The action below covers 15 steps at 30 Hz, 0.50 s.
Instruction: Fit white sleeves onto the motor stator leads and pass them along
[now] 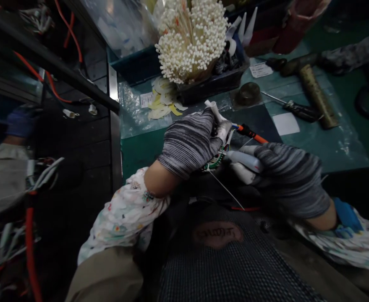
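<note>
Both my hands wear grey striped gloves and meet at the near edge of a green bench. My left hand (192,142) is closed around a small part with green and white wires (215,162) and a white tube (214,110) sticking up past the fingers. My right hand (285,176) is closed on the same wire bundle, its white fingertips pinching near the wires. An orange-handled tool (250,133) pokes out between the two hands. A thin white wire (226,191) trails down toward my lap.
A dark tray (209,86) at the back holds a big bunch of white-tipped sticks (190,37). A brass-headed hammer (313,90), a screwdriver (297,110) and a round dark cap (248,93) lie on the right. Red cables (30,247) and another person's sleeve (1,176) are at left.
</note>
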{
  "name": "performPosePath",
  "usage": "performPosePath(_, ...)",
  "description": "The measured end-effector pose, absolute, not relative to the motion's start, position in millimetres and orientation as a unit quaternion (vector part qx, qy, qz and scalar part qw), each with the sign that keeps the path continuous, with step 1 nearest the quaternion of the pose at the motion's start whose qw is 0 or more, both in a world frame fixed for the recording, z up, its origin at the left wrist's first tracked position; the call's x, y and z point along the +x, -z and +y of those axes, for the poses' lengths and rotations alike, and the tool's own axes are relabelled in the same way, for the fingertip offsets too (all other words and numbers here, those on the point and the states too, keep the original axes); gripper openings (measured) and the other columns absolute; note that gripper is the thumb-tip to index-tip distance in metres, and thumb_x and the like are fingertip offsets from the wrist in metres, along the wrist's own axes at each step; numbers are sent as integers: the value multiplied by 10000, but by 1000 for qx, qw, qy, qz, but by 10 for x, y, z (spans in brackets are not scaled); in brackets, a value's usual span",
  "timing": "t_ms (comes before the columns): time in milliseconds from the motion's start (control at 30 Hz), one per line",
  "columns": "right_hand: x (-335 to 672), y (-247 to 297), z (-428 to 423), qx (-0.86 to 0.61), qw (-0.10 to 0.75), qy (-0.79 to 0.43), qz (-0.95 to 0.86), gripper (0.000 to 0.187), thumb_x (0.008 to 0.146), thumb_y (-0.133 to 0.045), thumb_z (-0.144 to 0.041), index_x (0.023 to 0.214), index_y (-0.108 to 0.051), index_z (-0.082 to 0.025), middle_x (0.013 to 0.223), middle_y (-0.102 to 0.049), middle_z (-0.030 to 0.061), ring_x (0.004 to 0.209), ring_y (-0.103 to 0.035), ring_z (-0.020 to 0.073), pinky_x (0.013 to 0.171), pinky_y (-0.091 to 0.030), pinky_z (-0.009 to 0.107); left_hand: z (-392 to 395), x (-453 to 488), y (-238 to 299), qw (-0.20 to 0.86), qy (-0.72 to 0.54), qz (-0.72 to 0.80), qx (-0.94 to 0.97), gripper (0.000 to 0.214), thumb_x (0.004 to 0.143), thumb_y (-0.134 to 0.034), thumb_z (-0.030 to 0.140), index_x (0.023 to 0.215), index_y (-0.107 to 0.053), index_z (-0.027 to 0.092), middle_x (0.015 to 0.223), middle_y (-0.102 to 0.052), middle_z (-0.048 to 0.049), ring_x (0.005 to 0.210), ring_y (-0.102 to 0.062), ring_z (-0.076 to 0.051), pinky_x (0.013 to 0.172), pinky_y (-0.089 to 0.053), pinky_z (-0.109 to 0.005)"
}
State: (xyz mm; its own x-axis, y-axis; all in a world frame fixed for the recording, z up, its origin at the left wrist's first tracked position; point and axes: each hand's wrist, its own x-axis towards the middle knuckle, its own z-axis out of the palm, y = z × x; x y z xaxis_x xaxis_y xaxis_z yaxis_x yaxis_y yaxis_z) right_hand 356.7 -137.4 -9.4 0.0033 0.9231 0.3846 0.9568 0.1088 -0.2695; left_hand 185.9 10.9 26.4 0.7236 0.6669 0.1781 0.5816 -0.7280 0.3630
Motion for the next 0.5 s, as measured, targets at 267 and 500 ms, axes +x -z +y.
performPosePath(267, 4090, -192, -1125, -735, 396, -194, -515, 289, 1031, -653, -290, 1241, -805, -162, 1228, -832, 70, 1104, -788, 182, 966, -597, 268, 44, 1838, -389, 137, -115, 363, 914, 325, 1076, -536, 383, 1152, -754, 154, 1108, -817, -99, 1006, -772, -251, 949, -614, -370)
performPosePath(500, 4483, 371, 84, -732, 416, -98, -530, 446, 1054, -571, -228, 1426, -609, 14, 1405, -737, 143, 1262, -704, 107, 1065, -491, 212, -19, 1677, -271, 131, -167, 335, 918, 357, 1100, -498, 369, 1284, -722, 161, 1320, -776, -117, 1257, -729, -270, 1139, -581, -456)
